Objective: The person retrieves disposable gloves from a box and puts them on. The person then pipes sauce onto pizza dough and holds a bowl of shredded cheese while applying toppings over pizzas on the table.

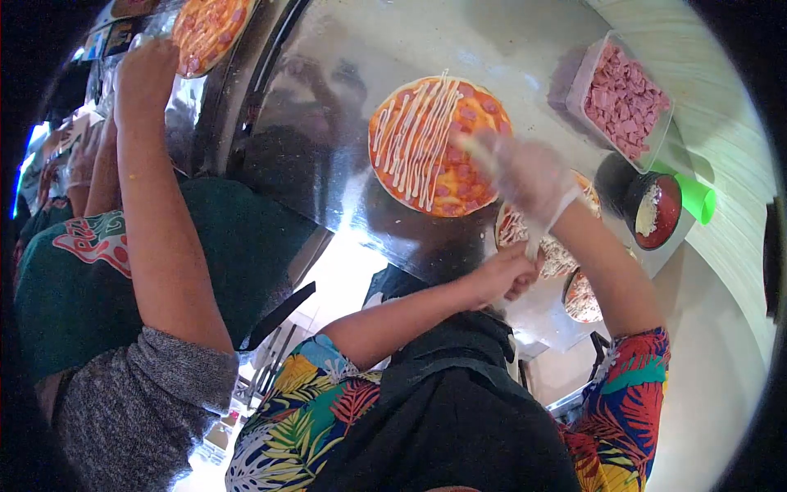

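Observation:
A pizza (441, 148) lies on the metal counter, with white zigzag lines over its left part and pink ham pieces on its bare right part. Above its right edge, my gloved right hand (533, 176) is closed round a piping bag (477, 148), blurred by motion, whose tip points at the pizza. My left hand (507, 275) is closed on the bag's twisted tail, below my right hand. Partly hidden behind my hands and forearm are a topped pizza (557, 254) and a smaller-looking one (584, 299).
A clear tub of chopped ham (627, 102) stands at the upper right. Near it are a dark bowl with white shreds (658, 211) and a green cup (697, 199). On the left, a co-worker's arm (156, 189) reaches to another pizza (206, 33).

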{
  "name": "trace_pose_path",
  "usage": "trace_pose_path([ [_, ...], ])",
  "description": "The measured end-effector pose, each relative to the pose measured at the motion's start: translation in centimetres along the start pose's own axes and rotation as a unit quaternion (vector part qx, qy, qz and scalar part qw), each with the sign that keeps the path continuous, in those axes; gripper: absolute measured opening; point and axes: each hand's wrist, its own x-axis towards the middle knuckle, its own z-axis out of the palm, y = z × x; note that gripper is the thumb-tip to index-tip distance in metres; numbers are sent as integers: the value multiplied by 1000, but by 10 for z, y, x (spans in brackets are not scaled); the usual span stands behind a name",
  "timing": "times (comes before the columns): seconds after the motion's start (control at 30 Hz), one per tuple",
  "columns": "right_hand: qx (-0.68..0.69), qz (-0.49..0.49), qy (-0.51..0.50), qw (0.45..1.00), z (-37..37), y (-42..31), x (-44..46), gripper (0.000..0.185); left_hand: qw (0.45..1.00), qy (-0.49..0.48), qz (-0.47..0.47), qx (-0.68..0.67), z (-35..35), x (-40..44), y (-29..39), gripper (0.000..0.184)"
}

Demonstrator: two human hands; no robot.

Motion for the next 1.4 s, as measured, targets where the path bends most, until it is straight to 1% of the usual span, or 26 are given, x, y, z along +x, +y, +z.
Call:
trace_pose_path([
  [0.03, -1, 1, 1, 1000, 3, 12, 8, 32, 1000, 5, 22, -1, -3, 7, 5, 9],
  [0.1, 48, -72, 259, 962, 14, 38, 16, 31, 999, 2, 31, -19, 7, 2, 28, 7],
  [0.13, 48, -72, 260, 962, 14, 33, 13, 31, 998, 1, 40, -38, 12, 0, 38, 6],
  [0.2, -41, -52, 62, 996, 19, 13, -1, 31, 999, 31, 16, -17, 18, -5, 26, 2],
  [0.23, -40, -53, 62, 996, 33, 9, -10, 31, 999, 12, -30, -1, 12, -5, 13, 4],
  [0.3, -37, -167, -49, 984, 69, 7, -22, 34, 995, -19, -95, 4, -3, -2, -17, 10],
  [0.4, -49, -121, 32, 991, 57, 12, -23, 35, 997, -35, -68, -6, 9, -5, -8, 6],
  [0.47, -5, -204, 183, 962, 35, 30, -3, 35, 998, -50, -36, -10, 13, 0, 9, 5],
  [0.53, 49, -54, 206, 976, 18, 45, 10, 35, 1000, 18, -7, 0, 19, 4, 31, 7],
  [0.57, 50, -53, 207, 976, 20, 42, 5, 35, 1000, -15, 23, 5, 13, 10, 31, 4],
  [0.63, -141, -130, 114, 975, 29, 26, -12, 33, 1000, -9, 0, -5, 9, 9, 18, 5],
  [0.67, -139, -131, 115, 975, 39, 20, -20, 33, 1000, 4, -24, 4, 6, 7, 5, 5],
  [0.73, -34, -138, -77, 987, 62, 13, -33, 27, 997, 0, -75, 7, 5, 2, -10, 6],
  [0.77, -32, -137, -78, 987, 67, 17, -31, 27, 996, 0, -85, 8, 7, 0, -13, 6],
  [0.83, 17, -183, 55, 982, 72, 32, -23, 24, 997, 18, -69, 18, 13, 0, -11, 7],
  [0.87, 16, -181, 54, 982, 56, 33, -18, 24, 996, 63, -39, 40, 18, 4, -9, 7],
  [0.9, -5, -102, 73, 992, 26, 31, -12, 24, 995, 88, -19, 52, 19, 8, -4, 8],
  [0.93, -25, -22, 90, 995, 9, 32, -7, 26, 996, 74, -9, 44, 19, 12, 3, 8],
  [0.97, -26, -21, 91, 995, 11, 36, -5, 26, 1000, -12, -2, -9, 14, 16, 17, 9],
  [1.03, -14, -49, 195, 980, 23, 46, -3, 28, 1000, 9, -10, -22, 12, 13, 16, 8],
  [1.07, -15, -51, 196, 979, 27, 39, -7, 28, 999, 31, -18, -35, 10, 12, 14, 8],
  [1.13, 18, -61, -26, 998, 39, 17, -27, 22, 997, 74, -19, -20, 8, 11, -3, 4],
  [1.27, -25, -111, -76, 991, 58, 20, -34, 26, 999, 18, -40, -13, 12, 8, -6, 6],
  [1.3, -22, -119, 13, 993, 49, 31, -26, 29, 999, 1, -46, -12, 15, 8, -7, 8],
  [1.37, -24, -126, 104, 986, 29, 49, -13, 33, 1000, -5, -28, 7, 23, 11, 8, 9],
  [1.4, -11, -91, 168, 982, 20, 54, -8, 28, 1000, -6, -27, 7, 21, 15, 14, 9],
])
